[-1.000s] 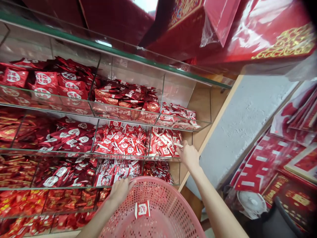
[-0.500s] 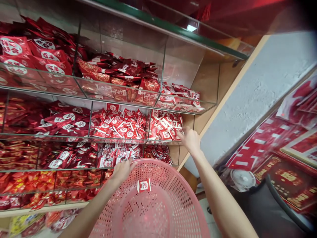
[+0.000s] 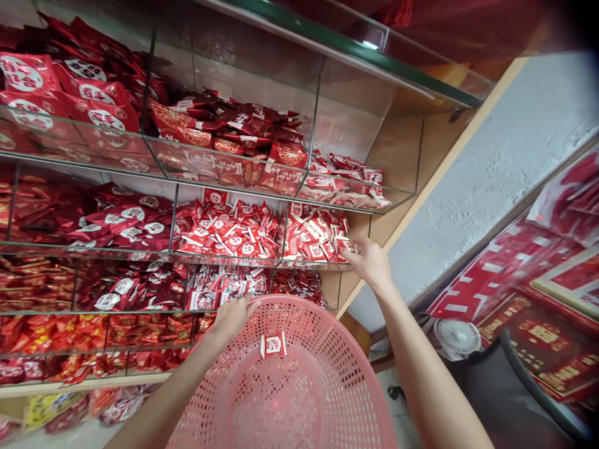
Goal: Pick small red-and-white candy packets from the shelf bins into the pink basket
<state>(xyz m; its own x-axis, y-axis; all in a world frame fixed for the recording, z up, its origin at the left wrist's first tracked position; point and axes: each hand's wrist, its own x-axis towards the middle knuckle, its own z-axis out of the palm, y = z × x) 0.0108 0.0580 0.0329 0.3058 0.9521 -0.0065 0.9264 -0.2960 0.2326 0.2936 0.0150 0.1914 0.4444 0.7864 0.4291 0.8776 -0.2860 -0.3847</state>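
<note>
One pink basket (image 3: pixel 276 402): near, one packet (image 3: pixel 273 344) inside, same as a second ago, so its load is unchanged.
Left hand (image 3: pixel 233 317): pinching the basket's far left rim.
Right hand (image 3: pixel 372 265): still at the shelved packets (image 3: pixel 313 231), far right; cannot tell whether it pinches one.

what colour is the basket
The basket is pink, with a perforated wall; the head view shows it best.

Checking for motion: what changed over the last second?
Camera view shifted down: wood and glass shelving sits higher, yellow plastic bag appears lower left. No grasp or release visible. Unchanged: left hand on rim of round pink plastic basket, one small red and white packet inside, right hand at shelved similar packets.
</note>
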